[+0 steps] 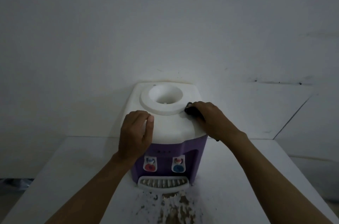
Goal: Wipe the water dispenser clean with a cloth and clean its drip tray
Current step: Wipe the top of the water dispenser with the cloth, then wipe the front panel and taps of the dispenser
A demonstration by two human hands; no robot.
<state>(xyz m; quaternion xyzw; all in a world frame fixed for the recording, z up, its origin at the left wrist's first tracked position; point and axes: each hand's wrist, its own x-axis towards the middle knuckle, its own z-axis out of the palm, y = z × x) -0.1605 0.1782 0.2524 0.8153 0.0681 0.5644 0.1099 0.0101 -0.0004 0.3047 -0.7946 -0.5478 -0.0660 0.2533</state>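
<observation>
A small water dispenser (170, 128) with a white top and purple body stands on a white table against the wall. Its round bottle well (165, 95) is open and has no bottle in it. My right hand (212, 119) presses a dark cloth (190, 109) onto the top, right beside the raised ring. My left hand (135, 132) holds the top's front left corner, thumb on the top surface. Below are a red tap (150, 166) and a blue tap (178, 167). The grey slotted drip tray (163, 183) sits at the base and looks dirty.
The white table (247, 177) has chipped, stained patches (172, 205) in front of the drip tray. A plain white wall (165, 30) stands right behind the dispenser. The table's edges fall away at the left and right.
</observation>
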